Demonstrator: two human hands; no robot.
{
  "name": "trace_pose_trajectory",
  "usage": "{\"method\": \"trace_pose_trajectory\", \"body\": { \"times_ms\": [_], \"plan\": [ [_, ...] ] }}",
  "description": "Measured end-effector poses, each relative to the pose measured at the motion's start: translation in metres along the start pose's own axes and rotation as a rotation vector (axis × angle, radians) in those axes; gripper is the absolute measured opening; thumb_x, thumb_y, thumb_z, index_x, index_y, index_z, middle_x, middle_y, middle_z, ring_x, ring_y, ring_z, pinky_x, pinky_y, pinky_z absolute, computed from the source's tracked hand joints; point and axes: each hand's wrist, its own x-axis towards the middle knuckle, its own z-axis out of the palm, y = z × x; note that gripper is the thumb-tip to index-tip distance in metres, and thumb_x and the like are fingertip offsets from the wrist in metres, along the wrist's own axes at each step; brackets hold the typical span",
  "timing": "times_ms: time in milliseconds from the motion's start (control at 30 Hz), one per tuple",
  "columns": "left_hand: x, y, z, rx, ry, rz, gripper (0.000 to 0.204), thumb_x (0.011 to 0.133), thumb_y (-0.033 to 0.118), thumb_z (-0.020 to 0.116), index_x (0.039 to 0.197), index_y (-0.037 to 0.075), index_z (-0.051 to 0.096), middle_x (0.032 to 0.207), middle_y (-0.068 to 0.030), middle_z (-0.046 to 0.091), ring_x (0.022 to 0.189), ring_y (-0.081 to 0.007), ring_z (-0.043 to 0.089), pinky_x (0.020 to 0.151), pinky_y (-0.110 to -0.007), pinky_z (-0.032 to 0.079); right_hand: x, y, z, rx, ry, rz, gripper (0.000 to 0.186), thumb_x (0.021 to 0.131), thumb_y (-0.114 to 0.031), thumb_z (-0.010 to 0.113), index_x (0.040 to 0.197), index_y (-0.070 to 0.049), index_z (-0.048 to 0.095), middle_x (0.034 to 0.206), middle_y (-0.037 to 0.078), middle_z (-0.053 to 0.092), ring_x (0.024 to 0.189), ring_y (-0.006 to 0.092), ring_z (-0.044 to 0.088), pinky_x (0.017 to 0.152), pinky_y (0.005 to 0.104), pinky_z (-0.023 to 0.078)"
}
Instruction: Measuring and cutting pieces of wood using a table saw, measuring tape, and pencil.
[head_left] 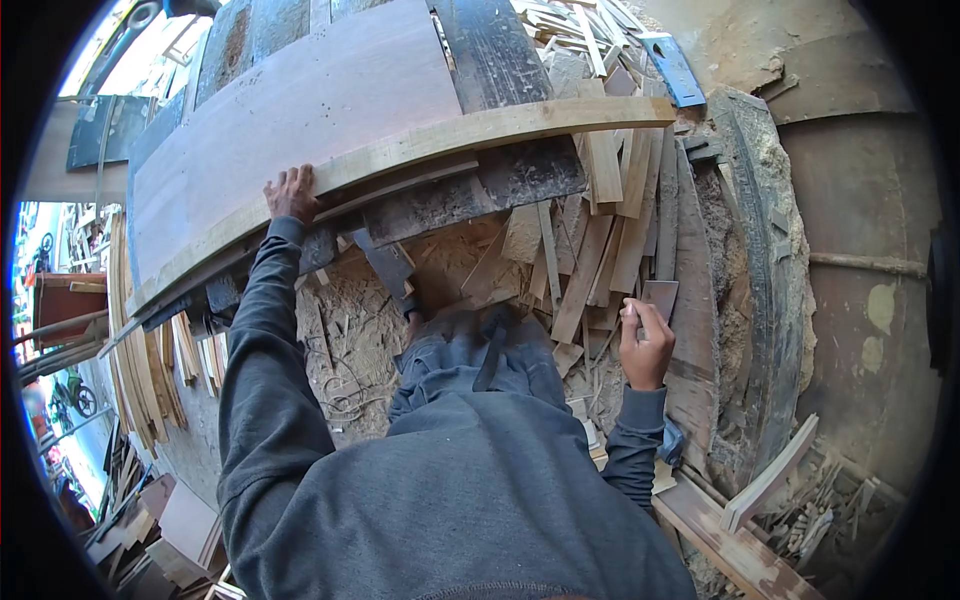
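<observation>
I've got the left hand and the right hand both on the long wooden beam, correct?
Not the right hand: the head view shows it apart from the long wooden beam, out to the right. The left hand is on it.

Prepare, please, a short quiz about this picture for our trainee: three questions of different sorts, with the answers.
1. Which of the person's hands touches the long beam?
2. True or false: the right hand is apart from the beam.
3. What lies near the beam's right end?
a) bricks
b) wood strips
c) ropes

Key:
1. The left hand.
2. True.
3. b
</observation>
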Motion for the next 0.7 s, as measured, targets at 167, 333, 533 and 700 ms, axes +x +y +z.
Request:
{"method": "trace_pose_trajectory", "body": {
  "times_ms": [167, 333, 533, 700],
  "plan": [
    [-0.010, 0.007, 0.001, 0.141, -0.125, -0.064, 0.062, 0.088, 0.044, 0.071, 0.143, 0.024, 0.048, 0.143, -0.0070, 0.050, 0.136, -0.0317, 0.044, 0.114, -0.067, 0.028, -0.002, 0.037, 0.001, 0.002, -0.247, 0.088, 0.013, 0.097, -0.009, 0.063, 0.102, 0.000, 0.070, 0.091, 0.016, 0.071, 0.081, 0.0315, 0.070, 0.072, 0.0375, 0.054],
    [-0.024, 0.021, 0.019, 0.074, -0.177, -0.346, 0.086, 0.089, 0.049, 0.071, 0.160, 0.034, 0.024, 0.169, -0.0055, 0.019, 0.156, -0.0339, 0.016, 0.118, -0.071, 0.018, 0.013, 0.047, 0.026, -0.013, -0.416, -0.068, 0.013, 0.095, -0.013, 0.065, 0.103, -0.004, 0.071, 0.095, 0.014, 0.071, 0.084, 0.0346, 0.069, 0.073, 0.0404, 0.055],
    [-0.018, 0.027, 0.009, -0.119, -0.290, -0.439, 0.089, 0.093, 0.048, 0.069, 0.162, 0.035, 0.014, 0.173, -0.0067, 0.004, 0.159, -0.0342, 0.001, 0.120, -0.070, 0.010, 0.041, 0.033, 0.055, 0.020, -0.529, -0.231, 0.019, 0.094, -0.019, 0.066, 0.108, -0.007, 0.070, 0.102, 0.013, 0.070, 0.094, 0.0371, 0.068, 0.080, 0.0445, 0.054],
    [-0.017, 0.031, 0.003, -0.123, -0.343, -0.452, 0.090, 0.094, 0.047, 0.068, 0.163, 0.035, 0.012, 0.173, -0.0064, 0.001, 0.159, -0.0326, -0.002, 0.123, -0.067, 0.005, 0.033, 0.039, 0.055, 0.046, -0.519, -0.147, 0.019, 0.094, -0.019, 0.066, 0.108, -0.007, 0.071, 0.102, 0.014, 0.070, 0.093, 0.0372, 0.068, 0.080, 0.0440, 0.054]
  ]
}}
